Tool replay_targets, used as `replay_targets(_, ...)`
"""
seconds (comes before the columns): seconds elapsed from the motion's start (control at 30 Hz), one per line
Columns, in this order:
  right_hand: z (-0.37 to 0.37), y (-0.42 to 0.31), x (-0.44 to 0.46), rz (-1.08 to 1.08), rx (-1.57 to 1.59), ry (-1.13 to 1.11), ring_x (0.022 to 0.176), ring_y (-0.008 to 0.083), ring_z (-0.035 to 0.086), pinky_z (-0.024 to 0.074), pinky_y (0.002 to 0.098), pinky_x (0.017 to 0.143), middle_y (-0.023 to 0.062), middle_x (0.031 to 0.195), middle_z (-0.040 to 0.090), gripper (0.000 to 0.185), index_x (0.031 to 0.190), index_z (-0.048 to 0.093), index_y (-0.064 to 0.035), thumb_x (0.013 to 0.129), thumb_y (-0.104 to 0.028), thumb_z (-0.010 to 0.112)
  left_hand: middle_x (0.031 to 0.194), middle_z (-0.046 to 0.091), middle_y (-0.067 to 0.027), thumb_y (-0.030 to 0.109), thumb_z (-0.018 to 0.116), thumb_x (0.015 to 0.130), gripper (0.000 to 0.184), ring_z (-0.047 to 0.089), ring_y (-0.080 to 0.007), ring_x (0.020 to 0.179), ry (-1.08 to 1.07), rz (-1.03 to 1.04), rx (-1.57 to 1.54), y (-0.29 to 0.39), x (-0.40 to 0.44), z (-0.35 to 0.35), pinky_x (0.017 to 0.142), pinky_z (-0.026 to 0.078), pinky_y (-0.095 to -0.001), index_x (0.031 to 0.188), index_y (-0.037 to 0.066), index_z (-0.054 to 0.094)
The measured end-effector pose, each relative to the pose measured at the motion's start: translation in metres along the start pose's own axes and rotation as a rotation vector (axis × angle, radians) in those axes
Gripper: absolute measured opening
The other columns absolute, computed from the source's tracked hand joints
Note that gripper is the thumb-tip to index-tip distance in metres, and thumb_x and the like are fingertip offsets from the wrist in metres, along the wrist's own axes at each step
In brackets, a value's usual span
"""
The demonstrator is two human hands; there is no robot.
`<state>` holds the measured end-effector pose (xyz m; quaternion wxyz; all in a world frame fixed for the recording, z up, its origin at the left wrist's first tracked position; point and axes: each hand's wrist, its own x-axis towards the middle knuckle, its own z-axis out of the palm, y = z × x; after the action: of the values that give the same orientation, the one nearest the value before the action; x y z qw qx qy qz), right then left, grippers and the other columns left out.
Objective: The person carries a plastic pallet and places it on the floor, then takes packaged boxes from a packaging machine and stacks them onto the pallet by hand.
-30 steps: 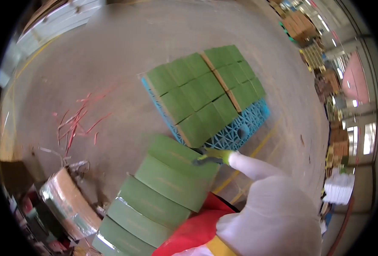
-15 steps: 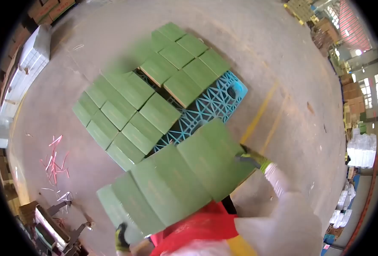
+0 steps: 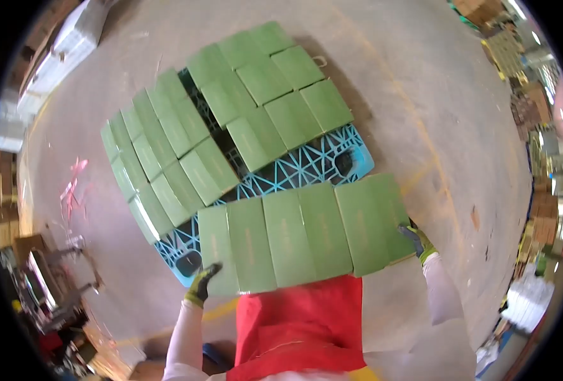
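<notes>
A row of several green cardboard boxes spans the space between my two hands, just in front of my red apron. My gloved left hand presses the left end of the row near its front corner. At the right end, my gloved right hand grips the last box, fingers along its side. The row overlaps the near edge of a blue plastic pallet; whether it touches the pallet I cannot tell. More green boxes lie on the pallet in two blocks with a gap between them.
Pink and red straps lie on the concrete floor to the left. A cart-like metal frame stands at lower left. White wrapped stacks line the upper left, and brown cartons the right side. Yellow lines mark the floor.
The row of boxes has swung from slanted to nearly level and lies closer along the pallet's near edge. My left hand has come up and forward with its end. The view has turned too.
</notes>
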<state>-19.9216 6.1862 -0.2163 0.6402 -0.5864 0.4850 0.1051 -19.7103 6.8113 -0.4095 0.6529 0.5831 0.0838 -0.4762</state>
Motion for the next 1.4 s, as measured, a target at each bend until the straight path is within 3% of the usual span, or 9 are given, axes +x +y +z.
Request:
replay_targets(0.27, -0.212, 0.123, 0.36, 0.012, 0.058, -0.099, 0.11, 0.0152, 0.056, 0.0455, 0.0296, 0.095, 0.0054, 0.125, 0.057, 0.054, 0.14, 0.044, -0.0032, 0.091, -0.021, 0.06, 0.122, 0.063, -0.0117, 0.023, 0.052, 0.097, 0.04, 0.059, -0.0195, 0.112, 0.121, -0.075, 0.108, -0.079, 0.21, 0.134, 0.098, 0.044, -0.0309, 0.125, -0.005, 0.057)
replay_targets(0.43, -0.162, 0.076, 0.489, 0.131, 0.113, 0.054, 0.115, 0.0168, 0.055, 0.0441, 0.0315, 0.098, 0.0054, 0.13, 0.056, 0.048, 0.139, 0.046, -0.0049, 0.095, -0.021, 0.055, 0.124, 0.062, -0.0127, 0.027, 0.051, 0.098, 0.041, 0.058, -0.017, 0.113, 0.292, -0.057, 0.166, -0.146, 0.312, 0.145, 0.098, 0.044, -0.0299, 0.125, -0.003, 0.057)
replay_targets(0.6, -0.142, 0.106, 0.605, -0.427, -0.579, 0.029, 0.116, 0.0138, 0.053, 0.0424, 0.028, 0.097, 0.0057, 0.13, 0.057, 0.044, 0.134, 0.052, -0.0029, 0.1, -0.031, 0.049, 0.117, 0.058, -0.0082, 0.0, 0.059, 0.09, 0.057, 0.058, -0.0204, 0.101, 0.684, 0.01, 0.197, -0.205, 0.372, 0.161, 0.089, 0.046, -0.0284, 0.14, 0.009, 0.034)
replay_targets(0.67, -0.152, 0.126, 0.625, -0.357, -0.415, 0.082, 0.113, 0.0141, 0.054, 0.0405, 0.0283, 0.099, 0.0061, 0.124, 0.061, 0.04, 0.128, 0.057, -0.0021, 0.1, -0.03, 0.05, 0.121, 0.058, -0.008, 0.014, 0.062, 0.094, 0.05, 0.058, -0.0183, 0.103, 0.63, 0.0, -0.076, -0.197, 0.367, 0.164, 0.087, 0.048, -0.0279, 0.138, 0.006, 0.04)
replay_targets(0.83, -0.118, 0.096, 0.617, -0.367, -0.627, 0.282, 0.109, 0.0157, 0.057, 0.0425, 0.0292, 0.097, 0.0066, 0.12, 0.063, 0.037, 0.125, 0.058, -0.0001, 0.1, -0.026, 0.052, 0.123, 0.057, -0.0099, 0.003, 0.066, 0.087, 0.063, 0.059, -0.0213, 0.107, 0.438, 0.073, -0.083, -0.21, 0.367, 0.142, 0.089, 0.05, -0.0314, 0.142, 0.005, 0.035)
replay_targets(1.03, -0.06, 0.014, 0.636, -0.515, -0.291, 0.277, 0.136, 0.0242, 0.036, 0.0368, 0.034, 0.105, 0.0163, 0.149, 0.037, 0.074, 0.15, 0.021, -0.0054, 0.092, -0.024, 0.062, 0.139, 0.046, -0.0168, 0.007, 0.08, 0.072, 0.091, 0.051, -0.0248, 0.121, 0.582, 0.245, 0.227, -0.123, 0.377, 0.165, 0.096, 0.048, -0.0336, 0.145, -0.003, 0.026)
replay_targets(1.13, 0.018, -0.08, 0.656, -0.413, -0.991, 0.334, 0.132, 0.028, 0.042, 0.0386, 0.0388, 0.104, 0.0185, 0.145, 0.042, 0.082, 0.147, 0.025, -0.0035, 0.083, -0.022, 0.072, 0.145, 0.038, -0.0202, 0.022, 0.088, 0.062, 0.109, 0.042, -0.0283, 0.131, 0.739, 0.342, 0.202, -0.087, 0.397, 0.175, 0.103, 0.043, -0.0372, 0.146, -0.005, 0.023)
replay_targets(1.2, -0.006, -0.058, 0.692, -0.571, -0.63, 0.091, 0.119, 0.0242, 0.053, 0.043, 0.0346, 0.099, 0.0154, 0.132, 0.054, 0.081, 0.141, 0.033, 0.001, 0.078, -0.022, 0.078, 0.143, 0.039, -0.0221, 0.031, 0.091, 0.054, 0.121, 0.042, -0.0325, 0.132, 0.773, 0.362, 0.676, -0.076, 0.409, 0.166, 0.106, 0.039, -0.0376, 0.147, -0.004, 0.022)
replay_targets(1.4, -0.039, -0.058, 0.718, -0.557, -1.117, 0.205, 0.124, 0.0311, 0.05, 0.0386, 0.0379, 0.104, 0.0177, 0.138, 0.05, 0.075, 0.148, 0.028, -0.0062, 0.086, -0.025, 0.067, 0.14, 0.041, -0.0235, 0.043, 0.09, 0.052, 0.128, 0.048, -0.0385, 0.125, 0.717, 0.228, 0.561, -0.057, 0.404, 0.166, 0.101, 0.044, -0.0402, 0.15, 0.004, 0.017)
